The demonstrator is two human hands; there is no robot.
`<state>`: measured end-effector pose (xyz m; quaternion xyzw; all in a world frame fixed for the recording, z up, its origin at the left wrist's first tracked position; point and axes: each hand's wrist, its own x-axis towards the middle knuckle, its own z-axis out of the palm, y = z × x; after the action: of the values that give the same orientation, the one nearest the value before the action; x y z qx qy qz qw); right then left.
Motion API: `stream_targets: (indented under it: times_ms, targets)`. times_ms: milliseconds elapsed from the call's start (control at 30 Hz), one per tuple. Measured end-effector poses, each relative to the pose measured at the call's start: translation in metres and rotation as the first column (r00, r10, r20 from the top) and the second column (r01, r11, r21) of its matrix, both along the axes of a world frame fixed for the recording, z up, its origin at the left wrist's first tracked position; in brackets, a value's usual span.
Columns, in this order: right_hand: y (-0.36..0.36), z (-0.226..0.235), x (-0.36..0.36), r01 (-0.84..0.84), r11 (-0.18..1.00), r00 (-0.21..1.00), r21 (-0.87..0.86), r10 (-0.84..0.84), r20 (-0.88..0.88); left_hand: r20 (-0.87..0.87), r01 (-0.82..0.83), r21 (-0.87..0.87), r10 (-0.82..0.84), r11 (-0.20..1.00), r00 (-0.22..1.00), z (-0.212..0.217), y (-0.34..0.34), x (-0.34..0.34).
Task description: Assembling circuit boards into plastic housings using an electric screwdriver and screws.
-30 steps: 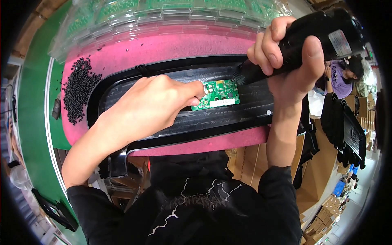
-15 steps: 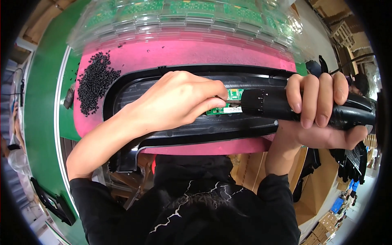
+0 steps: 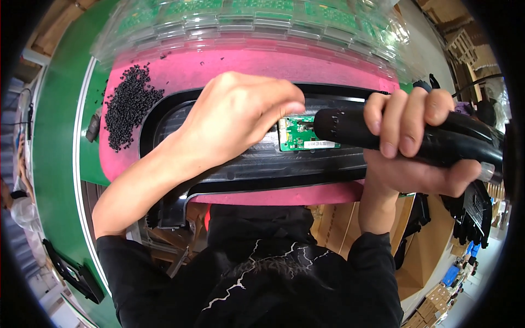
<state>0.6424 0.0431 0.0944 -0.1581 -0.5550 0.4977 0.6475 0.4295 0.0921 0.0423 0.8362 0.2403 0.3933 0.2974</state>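
Note:
A long black plastic housing (image 3: 246, 174) lies on the pink mat, its hollow side up. Inside it sits a green circuit board (image 3: 296, 145) with a white label strip. My right hand (image 3: 407, 134) wraps round a thick black electric screwdriver (image 3: 350, 127), held almost level, its nose over the right part of the board. The bit's contact point is hard to make out. Just above the board's upper left edge is my left hand (image 3: 235, 117), thumb and forefinger pinched together. Whatever is between those fingertips, if anything, is too small or hidden to name.
A heap of small black screws (image 3: 131, 106) lies on the left of the pink mat (image 3: 262, 65). Clear plastic trays (image 3: 251, 24) with green boards are stacked along the back. Black parts (image 3: 470, 213) and cardboard boxes (image 3: 432, 240) stand at the right, below table height.
My left hand has lifted slightly up and off the board, uncovering its left end with a white connector. The screwdriver's nose has shifted a little left.

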Motion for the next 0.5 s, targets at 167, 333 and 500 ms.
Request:
stream_targets:
  times_ms: [167, 333, 500]
  targets:
    - [0.004, -0.014, -0.006, 0.011, 1.000, 0.999, 0.027, -0.012, 0.045, -0.042, -0.111, -0.024, 0.110, 0.994, 0.993, 0.005, -0.004, 0.003]
    - [0.002, -0.015, -0.011, 0.083, 0.996, 0.994, -0.033, -0.081, 0.073, -0.139, -0.156, -0.042, 0.149, 0.987, 0.979, 0.019, -0.009, 0.003]
    - [0.007, -0.005, -0.024, 0.150, 0.983, 0.950, -0.106, -0.113, 0.291, -0.044, -0.175, -0.037, 0.173, 0.984, 0.984, 0.013, -0.010, 0.009]
